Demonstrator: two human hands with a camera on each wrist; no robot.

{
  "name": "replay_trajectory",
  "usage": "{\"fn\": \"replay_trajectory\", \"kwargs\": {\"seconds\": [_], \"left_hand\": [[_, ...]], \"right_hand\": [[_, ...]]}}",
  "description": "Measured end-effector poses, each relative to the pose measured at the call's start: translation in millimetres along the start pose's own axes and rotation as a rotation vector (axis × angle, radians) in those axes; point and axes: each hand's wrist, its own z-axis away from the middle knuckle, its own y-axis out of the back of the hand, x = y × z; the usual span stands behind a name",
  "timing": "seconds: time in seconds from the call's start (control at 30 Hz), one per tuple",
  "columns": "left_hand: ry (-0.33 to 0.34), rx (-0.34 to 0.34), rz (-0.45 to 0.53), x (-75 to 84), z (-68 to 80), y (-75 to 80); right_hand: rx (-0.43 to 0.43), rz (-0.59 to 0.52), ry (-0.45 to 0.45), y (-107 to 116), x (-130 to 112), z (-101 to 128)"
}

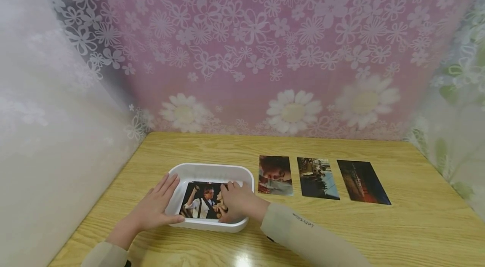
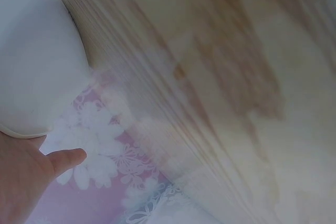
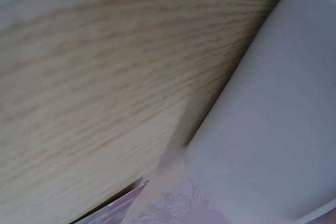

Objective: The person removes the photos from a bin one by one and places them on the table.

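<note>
Your left hand [image 1: 155, 204] rests on the left side of the white tray [image 1: 212, 170], its fingers lying close together and fairly straight over the rim, the thumb stretched out along the near-left corner. Inside the tray lies the top photo [image 1: 204, 204], flat, showing a person in a white shirt with dark straps beside another figure. Your right hand [image 1: 240, 204] reaches in over the right wall, its fingers bent over the photo's right end and the thumb by the near edge; you cannot tell whether they pinch it. On the desk [image 1: 409, 237], right of the tray, three more photos form a row: a reddish one [image 1: 275, 175] nearest the tray, an outdoor scene [image 1: 318, 178] in the middle, and a dark print [image 1: 363, 182] slanting at the far right. Behind the desk hangs a pink floral backdrop [image 1: 242, 86].
</note>
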Motion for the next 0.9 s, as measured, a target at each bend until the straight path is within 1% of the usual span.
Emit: {"fn": "replay_trajectory", "kwargs": {"seconds": [0.13, 0.37, 0.57, 0.63, 0.77, 0.9], "left_hand": [[0.001, 0.001, 0.005, -0.2, 0.1, 0.5], [-0.020, 0.025, -0.003, -2.3, 0.1, -1.5], [-0.008, 0.021, 0.008, -2.5, 0.2, -2.8], [-0.005, 0.017, 0.012, -2.0, 0.2, -2.7], [-0.005, 0.015, 0.008, -1.5, 0.3, -2.0], [-0.004, 0.010, 0.004, -1.5, -0.3, -0.7]], "right_hand": [[0.019, -0.083, -0.031, 2.1, 0.3, -1.5], [0.016, -0.082, -0.028, 2.1, 2.3, -3.3], [0.044, -0.123, -0.025, 2.8, 2.4, -1.6], [0.064, -0.131, -0.019, 3.5, 2.5, -0.4], [0.125, -0.108, -0.004, 4.3, 3.1, 0.4], [0.220, -0.072, 0.012, 5.6, 4.2, -0.3]]}}
